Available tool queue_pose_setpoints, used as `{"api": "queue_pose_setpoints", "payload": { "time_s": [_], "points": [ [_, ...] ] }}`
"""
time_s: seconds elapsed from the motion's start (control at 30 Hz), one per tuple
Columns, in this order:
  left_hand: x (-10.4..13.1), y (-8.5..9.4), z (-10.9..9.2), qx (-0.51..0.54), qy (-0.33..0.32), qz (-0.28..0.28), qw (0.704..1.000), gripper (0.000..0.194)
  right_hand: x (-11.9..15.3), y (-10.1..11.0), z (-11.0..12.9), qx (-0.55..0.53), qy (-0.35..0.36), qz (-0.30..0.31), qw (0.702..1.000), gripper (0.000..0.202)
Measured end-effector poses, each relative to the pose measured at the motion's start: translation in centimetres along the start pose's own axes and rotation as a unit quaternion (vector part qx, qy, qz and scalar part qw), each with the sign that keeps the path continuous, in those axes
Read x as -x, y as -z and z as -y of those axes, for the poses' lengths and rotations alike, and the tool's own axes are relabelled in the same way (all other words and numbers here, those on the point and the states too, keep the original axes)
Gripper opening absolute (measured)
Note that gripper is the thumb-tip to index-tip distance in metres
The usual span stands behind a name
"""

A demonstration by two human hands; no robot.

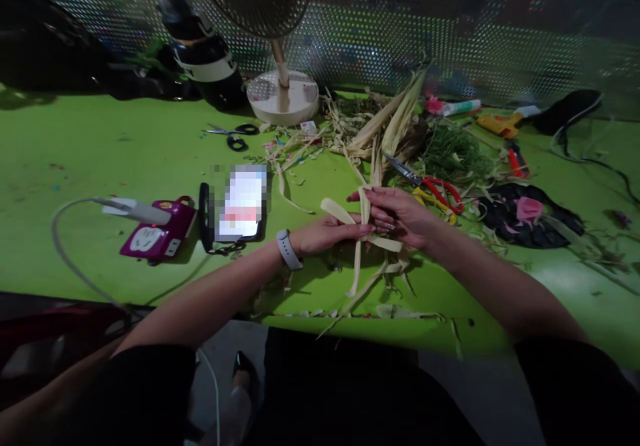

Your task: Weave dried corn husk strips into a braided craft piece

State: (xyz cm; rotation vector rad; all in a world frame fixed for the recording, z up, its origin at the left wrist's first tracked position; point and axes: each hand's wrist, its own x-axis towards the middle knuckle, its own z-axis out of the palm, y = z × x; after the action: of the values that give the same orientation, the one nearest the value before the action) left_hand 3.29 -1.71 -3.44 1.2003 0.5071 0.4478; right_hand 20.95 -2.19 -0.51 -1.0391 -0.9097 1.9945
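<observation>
My left hand is closed on pale corn husk strips, thumb pressed on top where they cross. My right hand pinches the same strips from the other side, its fingers touching those of the left. One strip stands upright between the hands; others stick out sideways and hang down below. Where the strips meet is partly hidden by fingers. Just beyond my right hand lie red-handled scissors, blades pointing at the heap of dried corn husks. Loose husk scraps lie under the hands.
On the green table are a lit phone, a purple power adapter with a cable, black scissors and a fan. A black bottle stands behind. Rightward lie green shreds, a yellow glue gun and black material.
</observation>
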Motion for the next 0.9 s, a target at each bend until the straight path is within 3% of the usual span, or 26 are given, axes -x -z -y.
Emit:
{"api": "queue_pose_setpoints", "payload": {
  "time_s": [0.17, 0.27, 0.33, 0.4, 0.47, 0.57, 0.63, 0.77, 0.9],
  "points": [
    [0.0, -0.1, -0.6, -0.088, -0.015, -0.012, 0.996, 0.038, -0.1, -0.4, -0.6, -0.02, 0.07, -0.061, 0.996, 0.026],
    [0.3, -0.5, -1.0, -0.162, -0.048, 0.026, 0.985, 0.04, -0.3, -0.3, -0.6, -0.01, 0.076, -0.09, 0.993, 0.025],
    [0.3, -0.5, -1.0, -0.182, -0.061, 0.025, 0.981, 0.04, -0.5, 0.0, -0.2, 0.017, 0.059, -0.078, 0.995, 0.026],
    [0.2, -0.2, -0.7, -0.163, -0.061, -0.023, 0.985, 0.043, -0.6, 0.6, 0.5, 0.066, 0.069, -0.081, 0.992, 0.028],
    [-0.1, 0.3, -0.4, -0.121, -0.053, -0.107, 0.985, 0.047, -0.5, 1.1, 1.1, 0.13, 0.143, -0.13, 0.972, 0.031],
    [-0.4, 1.2, -0.4, -0.085, -0.045, -0.212, 0.972, 0.053, 0.3, 1.0, 1.4, 0.244, 0.278, -0.219, 0.903, 0.036],
    [-0.4, 1.3, -0.6, -0.089, -0.052, -0.235, 0.966, 0.055, 1.1, 0.3, 0.9, 0.332, 0.254, -0.188, 0.889, 0.041],
    [-0.4, 0.9, -1.1, -0.1, -0.086, -0.23, 0.964, 0.056, 1.9, -1.4, -0.9, 0.392, 0.07, 0.015, 0.917, 0.045],
    [-0.7, 1.0, -1.0, -0.095, -0.107, -0.231, 0.962, 0.058, 1.5, -1.4, -2.0, 0.423, 0.117, 0.017, 0.899, 0.039]
  ]
}}
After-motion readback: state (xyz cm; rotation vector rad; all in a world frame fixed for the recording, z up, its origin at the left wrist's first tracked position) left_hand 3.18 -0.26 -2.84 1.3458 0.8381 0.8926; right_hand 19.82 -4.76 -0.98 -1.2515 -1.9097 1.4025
